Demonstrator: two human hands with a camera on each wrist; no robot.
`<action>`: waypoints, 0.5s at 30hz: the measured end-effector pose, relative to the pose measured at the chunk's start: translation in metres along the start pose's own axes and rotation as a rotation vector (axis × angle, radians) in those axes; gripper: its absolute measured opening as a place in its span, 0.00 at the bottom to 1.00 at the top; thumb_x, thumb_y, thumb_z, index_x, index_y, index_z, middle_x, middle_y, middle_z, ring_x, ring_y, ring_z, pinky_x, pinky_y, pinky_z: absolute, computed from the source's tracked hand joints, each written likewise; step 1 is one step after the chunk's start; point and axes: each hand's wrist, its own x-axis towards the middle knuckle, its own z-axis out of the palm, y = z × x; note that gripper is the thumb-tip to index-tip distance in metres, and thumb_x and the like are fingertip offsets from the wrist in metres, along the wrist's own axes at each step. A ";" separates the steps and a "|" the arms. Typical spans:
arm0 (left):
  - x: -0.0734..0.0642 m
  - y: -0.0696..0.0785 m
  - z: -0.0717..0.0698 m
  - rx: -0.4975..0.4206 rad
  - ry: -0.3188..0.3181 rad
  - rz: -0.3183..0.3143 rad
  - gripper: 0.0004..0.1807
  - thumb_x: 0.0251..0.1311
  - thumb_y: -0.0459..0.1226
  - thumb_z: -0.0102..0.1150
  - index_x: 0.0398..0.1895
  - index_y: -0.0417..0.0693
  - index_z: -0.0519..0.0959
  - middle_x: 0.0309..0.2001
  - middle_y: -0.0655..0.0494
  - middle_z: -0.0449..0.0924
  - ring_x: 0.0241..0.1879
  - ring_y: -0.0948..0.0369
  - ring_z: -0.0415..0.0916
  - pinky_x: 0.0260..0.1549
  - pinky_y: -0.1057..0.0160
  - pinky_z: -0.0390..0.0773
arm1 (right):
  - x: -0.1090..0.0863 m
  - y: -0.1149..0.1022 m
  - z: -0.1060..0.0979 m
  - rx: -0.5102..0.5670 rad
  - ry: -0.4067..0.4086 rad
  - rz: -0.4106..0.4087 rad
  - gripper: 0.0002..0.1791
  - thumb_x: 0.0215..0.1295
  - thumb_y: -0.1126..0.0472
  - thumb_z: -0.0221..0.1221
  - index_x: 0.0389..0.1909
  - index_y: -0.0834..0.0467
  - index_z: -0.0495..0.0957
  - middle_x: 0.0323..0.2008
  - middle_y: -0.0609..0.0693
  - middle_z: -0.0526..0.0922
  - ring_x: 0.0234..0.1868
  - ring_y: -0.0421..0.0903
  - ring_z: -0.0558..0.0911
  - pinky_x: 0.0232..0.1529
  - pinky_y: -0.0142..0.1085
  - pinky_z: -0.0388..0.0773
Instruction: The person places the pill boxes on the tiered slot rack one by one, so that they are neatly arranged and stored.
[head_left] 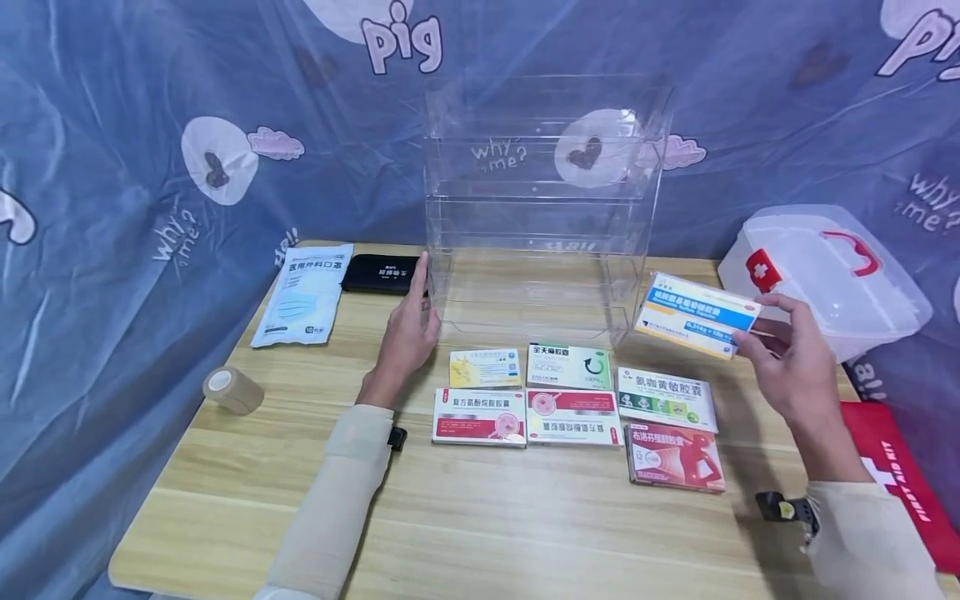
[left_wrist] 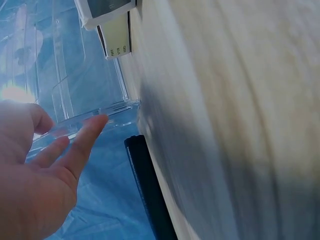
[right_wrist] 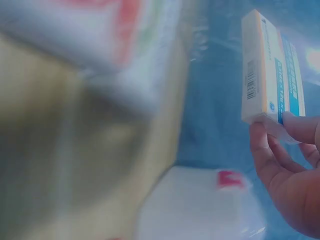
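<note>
A white medicine box (head_left: 696, 315) with a blue band hangs above the table, its right end pinched between the thumb and fingers of my right hand (head_left: 798, 362). The right wrist view shows the same medicine box (right_wrist: 270, 70) on edge with a barcode on its side. My left hand (head_left: 408, 329) lies with extended fingers against the left side of a clear acrylic tiered rack (head_left: 536, 312). In the left wrist view the left hand (left_wrist: 55, 170) is at the rack's edge. In front of the rack lie several medicine boxes, among them a green-and-white one (head_left: 567, 367) and a red one (head_left: 675, 458).
Left of the rack lie a mask packet (head_left: 303, 296), a black pouch (head_left: 381, 273) and a tan roll (head_left: 234, 392). At the right stand a white first-aid case (head_left: 821, 279) and a red first aid kit pouch (head_left: 900, 475). A blue cloth (head_left: 337, 108) hangs behind.
</note>
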 end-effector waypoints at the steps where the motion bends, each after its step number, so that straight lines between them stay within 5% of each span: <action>1: 0.000 -0.001 -0.001 0.005 -0.001 0.003 0.49 0.74 0.25 0.50 0.91 0.58 0.42 0.79 0.38 0.69 0.71 0.41 0.77 0.59 0.42 0.84 | 0.001 -0.006 0.000 0.011 0.019 -0.021 0.34 0.76 0.63 0.63 0.79 0.51 0.64 0.65 0.74 0.80 0.44 0.15 0.74 0.43 0.09 0.72; 7: 0.000 -0.003 -0.001 0.025 -0.005 0.012 0.50 0.73 0.25 0.51 0.91 0.61 0.40 0.80 0.40 0.68 0.72 0.42 0.76 0.52 0.42 0.84 | 0.021 -0.052 0.000 0.050 0.092 -0.122 0.34 0.75 0.65 0.64 0.78 0.48 0.66 0.62 0.70 0.83 0.45 0.14 0.75 0.47 0.09 0.72; 15: 0.000 -0.006 0.001 0.014 0.014 0.040 0.53 0.71 0.24 0.53 0.91 0.63 0.41 0.80 0.41 0.68 0.62 0.42 0.82 0.46 0.45 0.85 | 0.078 -0.132 0.003 0.110 0.149 -0.238 0.31 0.75 0.67 0.61 0.74 0.43 0.69 0.66 0.66 0.84 0.51 0.27 0.85 0.54 0.19 0.81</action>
